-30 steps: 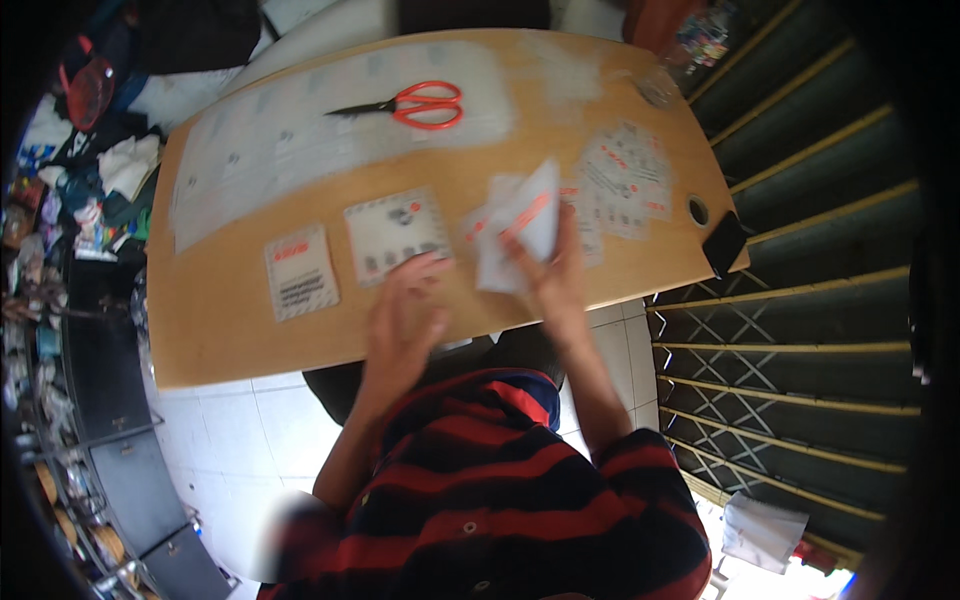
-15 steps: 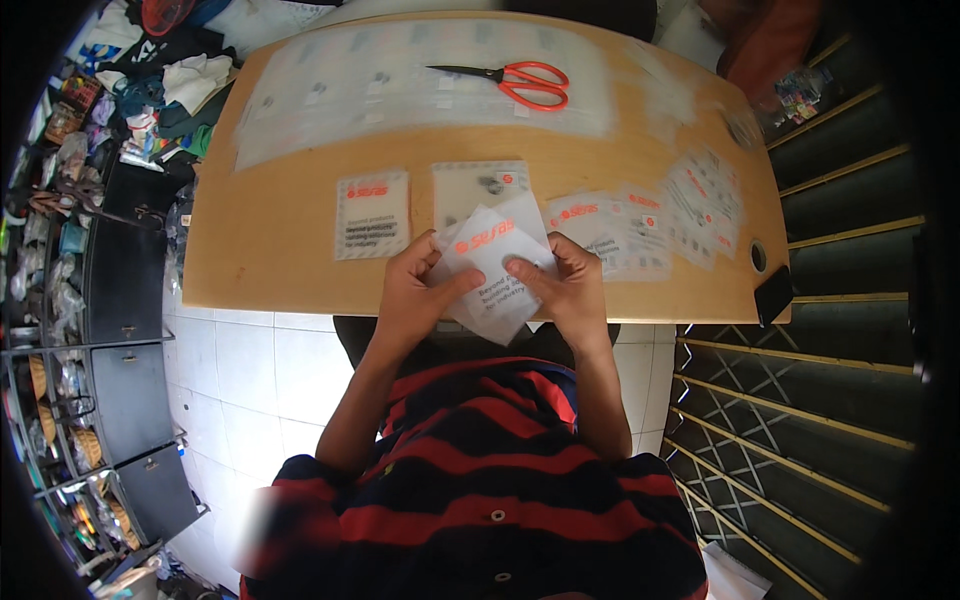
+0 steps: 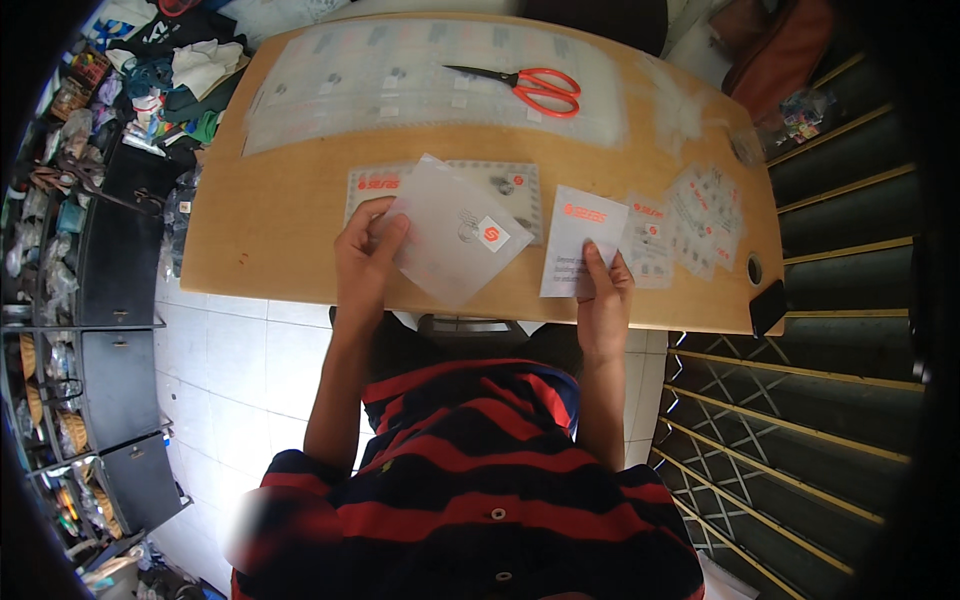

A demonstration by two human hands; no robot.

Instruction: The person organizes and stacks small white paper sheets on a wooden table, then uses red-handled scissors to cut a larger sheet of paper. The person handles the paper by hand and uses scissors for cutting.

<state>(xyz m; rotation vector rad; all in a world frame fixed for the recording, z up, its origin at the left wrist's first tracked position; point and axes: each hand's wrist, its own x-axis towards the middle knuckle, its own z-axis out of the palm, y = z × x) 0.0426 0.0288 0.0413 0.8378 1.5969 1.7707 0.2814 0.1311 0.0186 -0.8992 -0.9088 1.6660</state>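
Observation:
Between the thumb and fingers of my left hand [image 3: 368, 258] is a square frosted plastic sheet [image 3: 450, 265], tilted so one corner points up, with a small white-and-orange square mark on it. My right hand [image 3: 606, 300] pinches the lower edge of a whiter printed sheet [image 3: 582, 230], which carries orange and dark print. Under and behind the left sheet lie two flat printed pieces on the table, a left one [image 3: 372, 183] and a right one [image 3: 518, 190], both partly covered. More printed pieces [image 3: 652, 238] lie just beyond my right hand.
A long stack of frosted printed sheets [image 3: 300, 105] spans the far side of the wooden table [image 3: 255, 230]. Scissors with orange handles [image 3: 545, 92] rest on it. Several loose pieces [image 3: 708, 215] lie at the right, near a round hole [image 3: 755, 268] in the tabletop.
The two sheets, held together in both hands before, are now apart: the frosted one went left with my left hand, the whiter one right with my right hand.

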